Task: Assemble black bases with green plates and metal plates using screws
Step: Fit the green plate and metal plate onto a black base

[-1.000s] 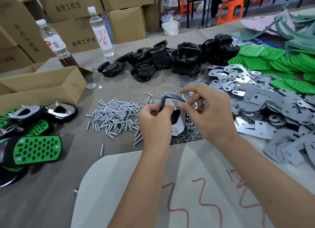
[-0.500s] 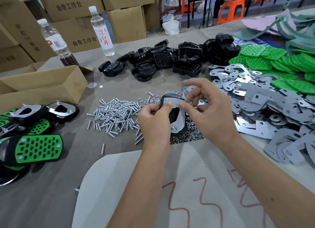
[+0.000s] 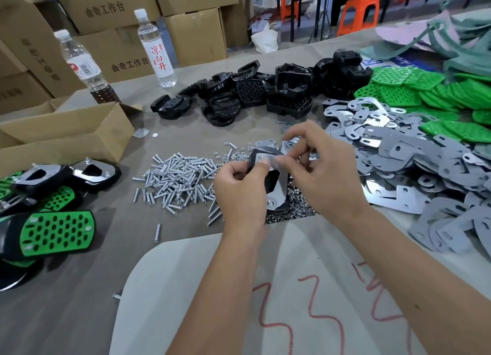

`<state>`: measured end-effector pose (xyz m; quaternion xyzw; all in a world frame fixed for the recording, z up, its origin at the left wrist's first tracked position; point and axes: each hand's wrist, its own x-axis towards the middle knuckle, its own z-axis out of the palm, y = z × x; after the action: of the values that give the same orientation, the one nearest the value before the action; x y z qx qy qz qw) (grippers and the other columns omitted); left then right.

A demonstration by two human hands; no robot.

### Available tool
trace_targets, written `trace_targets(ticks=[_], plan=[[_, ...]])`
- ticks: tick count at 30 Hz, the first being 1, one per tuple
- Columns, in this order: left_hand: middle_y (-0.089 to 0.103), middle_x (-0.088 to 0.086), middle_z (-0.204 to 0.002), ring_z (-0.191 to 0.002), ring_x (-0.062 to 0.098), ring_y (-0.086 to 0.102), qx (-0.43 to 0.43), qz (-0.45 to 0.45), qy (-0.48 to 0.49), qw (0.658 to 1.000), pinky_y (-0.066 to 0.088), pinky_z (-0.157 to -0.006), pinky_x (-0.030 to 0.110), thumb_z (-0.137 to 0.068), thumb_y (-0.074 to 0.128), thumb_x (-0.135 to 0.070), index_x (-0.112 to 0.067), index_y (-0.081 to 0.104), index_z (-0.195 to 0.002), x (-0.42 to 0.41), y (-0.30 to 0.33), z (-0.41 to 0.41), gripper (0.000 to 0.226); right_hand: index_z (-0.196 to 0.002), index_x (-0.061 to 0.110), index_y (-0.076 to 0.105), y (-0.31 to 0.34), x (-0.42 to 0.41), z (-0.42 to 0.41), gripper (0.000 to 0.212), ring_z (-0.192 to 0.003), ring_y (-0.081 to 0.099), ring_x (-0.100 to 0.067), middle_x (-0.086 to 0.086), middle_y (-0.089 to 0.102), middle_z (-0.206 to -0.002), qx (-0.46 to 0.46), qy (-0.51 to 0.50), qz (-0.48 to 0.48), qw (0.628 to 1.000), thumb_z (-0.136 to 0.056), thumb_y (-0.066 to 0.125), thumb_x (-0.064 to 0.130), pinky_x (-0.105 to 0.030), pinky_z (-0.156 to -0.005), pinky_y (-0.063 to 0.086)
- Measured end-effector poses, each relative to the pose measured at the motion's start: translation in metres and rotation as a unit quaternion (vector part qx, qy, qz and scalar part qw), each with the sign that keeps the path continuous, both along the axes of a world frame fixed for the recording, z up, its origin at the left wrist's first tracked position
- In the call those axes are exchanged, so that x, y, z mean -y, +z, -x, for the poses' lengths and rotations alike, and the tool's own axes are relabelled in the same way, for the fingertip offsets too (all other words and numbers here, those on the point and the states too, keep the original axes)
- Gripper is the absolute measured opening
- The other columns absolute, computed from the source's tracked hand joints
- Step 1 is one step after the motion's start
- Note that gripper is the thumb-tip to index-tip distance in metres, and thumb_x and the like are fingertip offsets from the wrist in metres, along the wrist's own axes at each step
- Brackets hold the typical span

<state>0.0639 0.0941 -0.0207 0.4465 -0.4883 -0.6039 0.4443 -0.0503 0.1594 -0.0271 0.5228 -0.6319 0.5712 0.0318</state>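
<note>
— Black base (image 3: pixel 275 184) with a shiny metal plate (image 3: pixel 279 192) on top, how does it look?
— It is held above the pile of nuts (image 3: pixel 297 208), beside the screws (image 3: pixel 178 179); one screw head shows at the plate's near end.
— And the hands?
— The left hand (image 3: pixel 239 190) grips its left edge, thumb on the plate. The right hand (image 3: pixel 321 168) pinches the top corner (I cannot tell what is between its fingertips).

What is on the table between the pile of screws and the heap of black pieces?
In the head view, mostly bare grey table lies between the screws and black bases; only a few scattered nuts sit there.
</note>
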Motion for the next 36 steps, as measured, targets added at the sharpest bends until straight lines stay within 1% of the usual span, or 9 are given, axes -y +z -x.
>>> trace_targets(ticks=[3,5,8,10,17,22,27,32,36], plan=[[0.068,0.008,-0.08,-0.069,0.021,0.063,0.002,0.003,0.021,1.0,0.056,-0.074,0.044,-0.064,0.076,-0.033,-0.012,0.062,-0.081,0.005,0.004,-0.003,0.031,-0.115,0.015,0.063,0.001,-0.001,0.003,0.022,-0.087,0.051,-0.014,0.006,0.056,-0.09,-0.126,0.02,-0.067,0.99,-0.095,0.066,0.006,-0.022,-0.073,0.043],[0.069,0.011,-0.082,-0.073,0.024,0.065,0.011,0.011,0.021,1.0,0.059,-0.08,0.051,-0.065,0.076,-0.032,-0.012,0.061,-0.081,0.009,0.006,-0.006,0.029,-0.112,0.013,0.061,0.001,0.0,0.001,0.015,-0.092,0.048,-0.015,0.007,0.05,-0.095,-0.149,0.007,-0.098,0.984,-0.098,0.061,0.011,-0.034,-0.079,0.046],[0.069,0.015,-0.084,-0.074,0.026,0.064,0.031,0.013,0.0,0.999,0.058,-0.082,0.056,-0.067,0.078,-0.028,-0.012,0.06,-0.081,0.015,0.009,-0.012,0.028,-0.104,0.017,0.054,0.003,0.0,-0.003,0.009,-0.093,0.048,-0.02,0.005,0.046,-0.1,-0.163,0.006,-0.14,0.977,-0.101,0.051,0.024,-0.047,-0.077,0.049],[0.071,0.018,-0.084,-0.072,0.026,0.064,0.052,0.022,-0.011,0.998,0.058,-0.076,0.051,-0.075,0.081,-0.02,-0.01,0.061,-0.083,0.019,0.008,-0.015,0.024,-0.105,0.019,0.051,0.004,-0.001,-0.003,0.005,-0.088,0.048,-0.022,0.003,0.044,-0.102,-0.172,0.014,-0.161,0.972,-0.103,0.052,0.024,-0.05,-0.073,0.05],[0.062,-0.003,-0.065,-0.058,0.014,0.055,0.089,0.052,-0.042,0.994,0.045,-0.06,0.028,-0.082,0.08,-0.014,-0.013,0.06,-0.077,0.029,0.008,-0.023,0.02,-0.11,0.024,0.054,0.007,-0.004,-0.007,0.01,-0.082,0.048,-0.024,0.004,0.043,-0.104,-0.197,0.029,-0.164,0.966,-0.104,0.056,0.017,-0.05,-0.064,0.051],[0.06,0.002,-0.069,-0.064,0.019,0.053,0.088,0.053,-0.046,0.994,0.044,-0.063,0.034,-0.061,0.076,-0.033,-0.015,0.058,-0.073,0.024,0.013,-0.023,0.027,-0.108,0.026,0.054,0.009,-0.004,-0.007,0.011,-0.079,0.044,-0.024,0.003,0.042,-0.102,-0.211,0.017,-0.17,0.963,-0.103,0.057,0.015,-0.05,-0.06,0.051],[0.061,0.001,-0.066,-0.061,0.018,0.056,0.099,0.07,-0.047,0.992,0.046,-0.063,0.035,-0.059,0.076,-0.033,-0.016,0.059,-0.073,0.024,0.015,-0.026,0.028,-0.106,0.026,0.053,0.013,-0.004,-0.011,0.004,-0.083,0.043,-0.021,0.002,0.044,-0.102,-0.23,0.01,-0.189,0.955,-0.103,0.051,0.025,-0.046,-0.061,0.049],[0.066,0.003,-0.067,-0.06,0.02,0.06,0.106,0.085,-0.053,0.989,0.05,-0.063,0.038,-0.06,0.078,-0.033,-0.013,0.062,-0.079,0.022,0.015,-0.025,0.032,-0.102,0.017,0.053,0.012,-0.002,-0.015,0.016,-0.084,0.032,-0.016,0.001,0.042,-0.101,-0.246,-0.026,-0.199,0.948,-0.104,0.047,0.031,-0.041,-0.057,0.043],[0.066,-0.001,-0.063,-0.056,0.017,0.06,0.094,0.069,-0.047,0.992,0.049,-0.06,0.035,-0.06,0.077,-0.031,-0.014,0.062,-0.077,0.02,0.016,-0.024,0.028,-0.097,0.015,0.052,0.01,0.0,-0.022,0.028,-0.082,0.035,-0.017,0.0,0.043,-0.097,-0.258,-0.07,-0.19,0.945,-0.105,0.038,0.038,-0.035,-0.053,0.035]])
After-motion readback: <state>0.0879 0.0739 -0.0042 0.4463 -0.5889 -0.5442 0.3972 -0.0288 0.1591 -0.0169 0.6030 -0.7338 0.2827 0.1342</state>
